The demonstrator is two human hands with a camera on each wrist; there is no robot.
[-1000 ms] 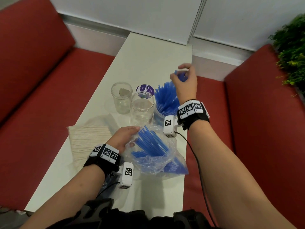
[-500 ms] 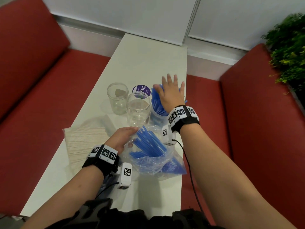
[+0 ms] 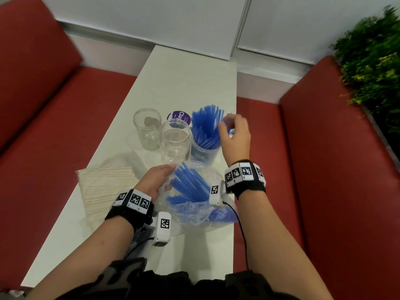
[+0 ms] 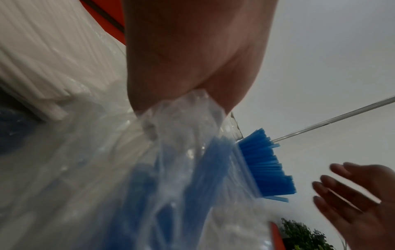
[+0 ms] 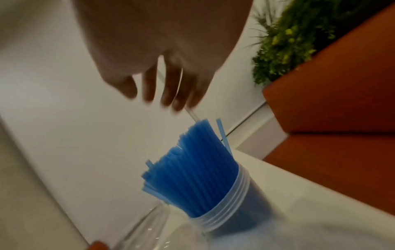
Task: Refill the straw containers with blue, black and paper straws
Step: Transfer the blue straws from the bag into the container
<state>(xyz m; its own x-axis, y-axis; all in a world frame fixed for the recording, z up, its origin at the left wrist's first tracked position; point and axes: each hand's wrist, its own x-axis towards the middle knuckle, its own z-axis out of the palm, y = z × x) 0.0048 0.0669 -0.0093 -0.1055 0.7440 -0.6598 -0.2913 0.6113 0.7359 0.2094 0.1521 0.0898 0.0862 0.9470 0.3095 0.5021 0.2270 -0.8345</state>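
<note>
A clear jar [image 3: 204, 151] near the table's right edge is packed with upright blue straws [image 3: 205, 128]. My right hand [image 3: 234, 135] hovers beside their tops with loose fingers [image 5: 166, 91] and holds nothing; it also shows above the blue straws [image 5: 192, 169]. Left of that jar stand two empty clear jars [image 3: 175, 146] [image 3: 147, 129]. My left hand [image 3: 157, 180] grips the mouth of a clear plastic bag [image 3: 194, 211] that holds more blue straws [image 3: 190, 187]. In the left wrist view the bag [image 4: 181, 110] is bunched in the palm. A pack of paper straws [image 3: 106, 187] lies at the left.
A purple lid [image 3: 179, 118] lies behind the jars. The white table [image 3: 186, 79] is narrow, with red benches [image 3: 313, 169] on both sides and a green plant [image 3: 372, 61] at the far right. Something dark lies partly hidden under my left wrist.
My right hand held the straw tops, then pressed flat down on them, and has now lifted off to the right, holding nothing. The left hand has kept its hold on the bag.
</note>
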